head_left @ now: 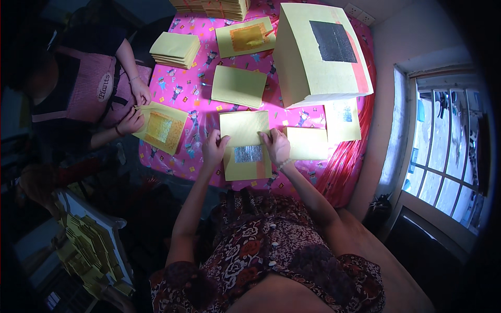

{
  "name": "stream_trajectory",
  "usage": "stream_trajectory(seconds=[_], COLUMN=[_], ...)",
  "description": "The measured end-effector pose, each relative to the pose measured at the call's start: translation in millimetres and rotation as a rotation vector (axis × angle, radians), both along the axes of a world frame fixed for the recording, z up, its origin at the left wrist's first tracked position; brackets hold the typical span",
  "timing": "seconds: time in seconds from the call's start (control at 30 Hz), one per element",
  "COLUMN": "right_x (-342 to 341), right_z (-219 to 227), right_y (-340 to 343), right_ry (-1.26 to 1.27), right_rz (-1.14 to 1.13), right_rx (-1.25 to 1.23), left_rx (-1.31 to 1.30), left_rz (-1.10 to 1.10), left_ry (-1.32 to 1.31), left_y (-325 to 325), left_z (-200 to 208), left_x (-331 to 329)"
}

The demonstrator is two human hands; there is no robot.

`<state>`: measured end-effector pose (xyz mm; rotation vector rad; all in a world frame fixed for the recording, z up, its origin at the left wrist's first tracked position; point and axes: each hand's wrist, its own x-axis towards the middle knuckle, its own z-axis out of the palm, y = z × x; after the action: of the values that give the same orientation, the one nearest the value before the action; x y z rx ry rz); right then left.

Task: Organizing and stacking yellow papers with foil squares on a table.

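Note:
In front of me, a plain yellow paper sheet [244, 127] lies over the upper part of another yellow sheet with a silver foil patch [248, 154]. I cannot tell whether the two are separate or one folded piece. My left hand [213, 148] pinches the plain sheet's lower left corner, thumb on top and fingers curled at the edge. At its lower right corner my right hand [278, 146], with a beaded bracelet at the wrist, pinches in the same way. Close to the right hand lies a small yellow paper stack [307, 143].
A tall block of yellow paper [292, 57] stands at the back right, red strands [342, 169] beside it. Farther back lie a flat stack [239, 86], an orange-patched sheet [245, 37] and a thicker stack [175, 49]. At left, a co-worker's hands [136, 107] hold an orange-patched sheet [162, 128].

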<state>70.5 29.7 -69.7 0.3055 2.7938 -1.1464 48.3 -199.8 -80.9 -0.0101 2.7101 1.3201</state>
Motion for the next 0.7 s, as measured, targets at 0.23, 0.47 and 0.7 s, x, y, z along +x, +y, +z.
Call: stream_trajectory(seconds=[0.23,0.47,0.7], right_x=[-2,-1,-2], right_z=[-2,-8,-10], right_y=[0,-1,-1], right_ry=[0.018,0.033,0.038], right_rz=[-0.005,-0.04,-0.04], right_rx=[0.077,0.07,0.062], left_rx=[0.041,0.092,0.097], left_rz=[0.039,0.088,0.096], left_ry=[-0.038,-0.114,-0.116], left_y=[3,1,2], left_z=[0,-11,-14], left_x=[-2,-3,-6])
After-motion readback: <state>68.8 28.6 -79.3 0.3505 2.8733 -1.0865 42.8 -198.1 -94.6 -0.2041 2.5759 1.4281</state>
